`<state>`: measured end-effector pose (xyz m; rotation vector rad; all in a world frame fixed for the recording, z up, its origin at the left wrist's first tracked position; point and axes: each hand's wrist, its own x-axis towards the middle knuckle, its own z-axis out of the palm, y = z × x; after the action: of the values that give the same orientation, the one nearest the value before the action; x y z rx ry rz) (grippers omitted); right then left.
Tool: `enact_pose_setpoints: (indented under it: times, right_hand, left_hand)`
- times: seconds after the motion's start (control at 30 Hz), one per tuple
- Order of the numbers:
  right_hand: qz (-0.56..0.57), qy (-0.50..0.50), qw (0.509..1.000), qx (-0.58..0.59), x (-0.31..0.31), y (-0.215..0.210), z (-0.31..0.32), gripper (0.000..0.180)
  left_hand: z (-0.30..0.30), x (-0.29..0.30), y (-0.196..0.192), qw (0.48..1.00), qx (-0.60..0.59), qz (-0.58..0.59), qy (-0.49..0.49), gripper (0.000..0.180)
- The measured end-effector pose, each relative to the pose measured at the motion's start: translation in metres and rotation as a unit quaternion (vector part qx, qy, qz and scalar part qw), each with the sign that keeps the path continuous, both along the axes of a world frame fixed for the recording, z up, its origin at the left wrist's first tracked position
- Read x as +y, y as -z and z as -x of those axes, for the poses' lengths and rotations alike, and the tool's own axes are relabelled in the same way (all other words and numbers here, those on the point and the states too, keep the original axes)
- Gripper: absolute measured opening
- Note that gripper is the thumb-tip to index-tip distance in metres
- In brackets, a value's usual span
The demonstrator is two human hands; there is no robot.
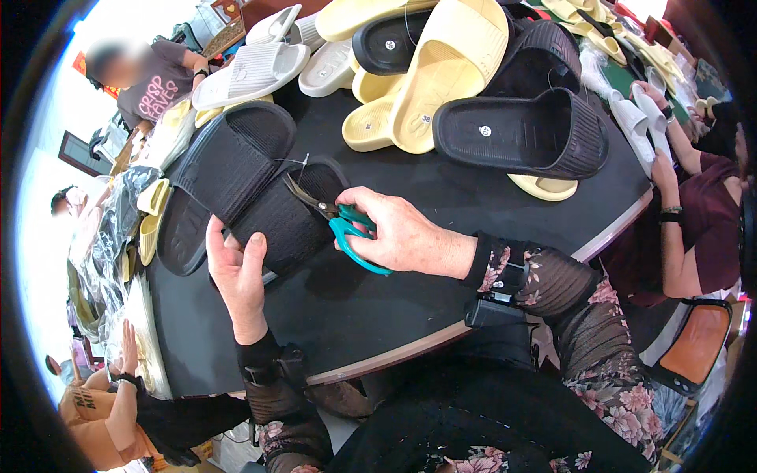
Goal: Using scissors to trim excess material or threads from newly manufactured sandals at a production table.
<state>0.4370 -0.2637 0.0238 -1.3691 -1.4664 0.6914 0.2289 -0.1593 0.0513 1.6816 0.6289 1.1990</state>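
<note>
A pair of black slide slippers point(236, 169) lies overlapped on the black table, a thin clear plastic fastener loop point(292, 160) showing at their far edges. My left hand point(240, 276) grips the nearer slipper point(285, 229) by its edge, thumb up and fingers partly behind it. In my right hand point(402, 232) is a pair of scissors point(351, 243) with teal handles. Their blades are parted over the nearer slipper, the tips just below the loop. Whether the blades touch the loop, I cannot tell.
Yellow slides point(441, 71), grey slides point(252, 75) and black slides point(520, 134) pile up across the far side of the table point(378, 315). Clear plastic bags point(114, 244) lie at the left. Other people work at the left and right; one at the right holds white slides point(639, 126).
</note>
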Motion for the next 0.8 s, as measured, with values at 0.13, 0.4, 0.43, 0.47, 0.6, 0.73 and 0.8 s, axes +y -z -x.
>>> enact_pose_setpoints:
  times: [0.13,0.4,0.43,0.47,0.6,0.73,0.8]
  right_hand:
    - [-0.007,-0.001,1.0,0.005,0.0,0.0,0.0,0.043]
    - [-0.024,-0.004,1.0,0.007,0.003,0.006,-0.002,0.039]
    - [-0.033,0.002,0.999,0.024,0.003,0.006,-0.002,0.04]
    - [-0.042,0.008,0.998,0.042,0.003,0.006,-0.002,0.041]
    - [-0.024,0.022,0.999,0.025,0.0,-0.006,-0.003,0.042]
    - [-0.015,0.024,1.0,0.011,-0.001,-0.007,-0.004,0.044]
    - [-0.019,0.025,1.0,0.001,-0.001,-0.007,-0.004,0.044]
  left_hand:
    - [-0.001,0.001,0.001,1.0,-0.011,-0.002,0.006,0.059]
    - [0.003,0.003,0.001,1.0,-0.009,0.015,0.014,0.054]
    - [0.003,0.004,0.002,1.0,-0.014,0.022,0.014,0.052]
    - [0.002,0.005,0.003,1.0,-0.014,0.022,0.015,0.052]
    - [0.005,0.007,0.005,0.998,-0.054,0.038,0.013,0.045]
    - [0.012,0.012,0.01,0.996,-0.064,0.043,0.038,0.039]
    - [0.009,0.009,0.009,0.996,-0.066,0.043,0.041,0.038]
